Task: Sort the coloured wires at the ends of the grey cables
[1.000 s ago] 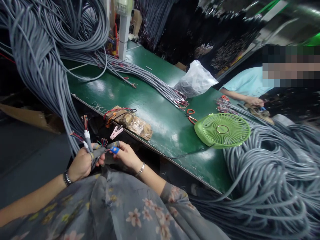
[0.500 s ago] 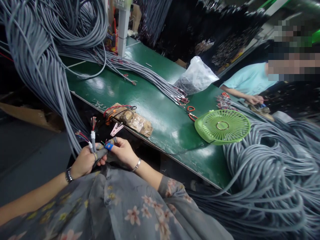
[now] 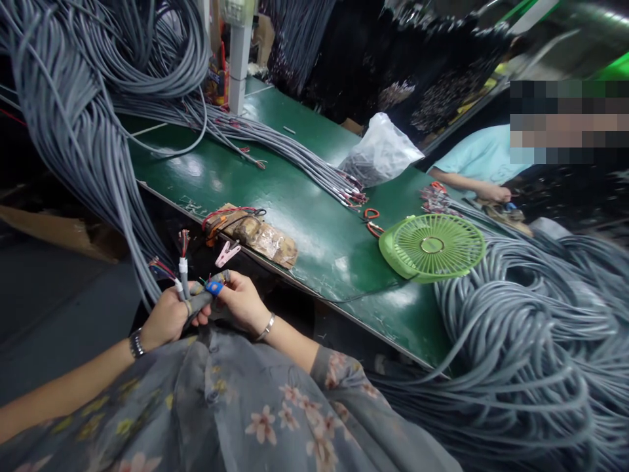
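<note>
My left hand (image 3: 167, 314) is closed round grey cables at my lap. Two cable ends stand up from it, each with a white sleeve (image 3: 183, 265) and fanned, thin coloured wires (image 3: 184, 241). My right hand (image 3: 244, 303) meets the left one, its thumb wrapped in a blue band (image 3: 214, 288) and a fingertip in greyish tape. Thumb and finger are pinched together, with tiny coloured wire tips showing beside the blue band. The rest of what they grip is hidden. A pink clip (image 3: 227, 254) sits just beyond my hands at the table edge.
On the green table (image 3: 314, 242) lie a taped wooden block (image 3: 265, 239), a row of grey cables (image 3: 295, 157), a clear plastic bag (image 3: 381, 151) and a green fan (image 3: 432, 244). Cable piles hang at left (image 3: 63, 98) and right (image 3: 535, 347). Another person (image 3: 476, 157) works across the table.
The view has shifted very slightly, and the table things appear a little further left. My hands keep nearly the same pose and grip. The other person's hands have moved slightly.
</note>
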`<state>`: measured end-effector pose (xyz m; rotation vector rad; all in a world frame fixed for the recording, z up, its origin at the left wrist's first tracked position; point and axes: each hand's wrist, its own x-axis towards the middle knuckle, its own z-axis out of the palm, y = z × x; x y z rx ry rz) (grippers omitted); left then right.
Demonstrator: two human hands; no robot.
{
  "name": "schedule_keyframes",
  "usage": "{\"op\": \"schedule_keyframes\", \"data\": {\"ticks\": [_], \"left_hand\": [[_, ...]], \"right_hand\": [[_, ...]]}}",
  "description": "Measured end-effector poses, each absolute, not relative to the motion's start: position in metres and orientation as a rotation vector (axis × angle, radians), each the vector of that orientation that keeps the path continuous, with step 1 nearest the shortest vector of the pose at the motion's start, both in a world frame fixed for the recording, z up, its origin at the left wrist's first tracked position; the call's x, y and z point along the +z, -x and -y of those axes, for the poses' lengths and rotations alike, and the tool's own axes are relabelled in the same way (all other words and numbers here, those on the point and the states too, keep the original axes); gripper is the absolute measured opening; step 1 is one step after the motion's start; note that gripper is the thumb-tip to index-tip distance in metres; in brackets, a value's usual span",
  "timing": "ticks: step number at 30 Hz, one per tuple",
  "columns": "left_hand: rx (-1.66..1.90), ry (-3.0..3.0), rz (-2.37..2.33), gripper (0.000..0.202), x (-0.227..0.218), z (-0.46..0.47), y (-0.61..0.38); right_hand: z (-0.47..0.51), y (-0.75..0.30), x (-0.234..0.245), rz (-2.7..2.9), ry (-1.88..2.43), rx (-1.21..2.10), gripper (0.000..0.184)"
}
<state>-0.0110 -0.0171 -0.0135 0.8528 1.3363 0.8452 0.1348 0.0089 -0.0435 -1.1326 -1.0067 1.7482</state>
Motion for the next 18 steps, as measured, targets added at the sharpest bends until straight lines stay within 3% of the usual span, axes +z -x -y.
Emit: {"op": "schedule_keyframes", "data": {"ticks": [6,12,18], "left_hand": [[0.903,-0.831,-1.346,0.034,-0.013,0.017,0.009],[0.863,-0.863,-1.236,0.034,-0.013,0.014,0.015],[0.678,-0.88,-1.075,0.042,-0.015,0.006,0.034]], "right_hand": [[-0.005,-0.126,-0.047,0.827,1.176,1.715,0.036],[-0.008,-0.133,-0.05,0.636,1.104,1.888,0.029],[-0.019,-0.158,-0.052,0.599,1.064,1.892,0.046]]}}
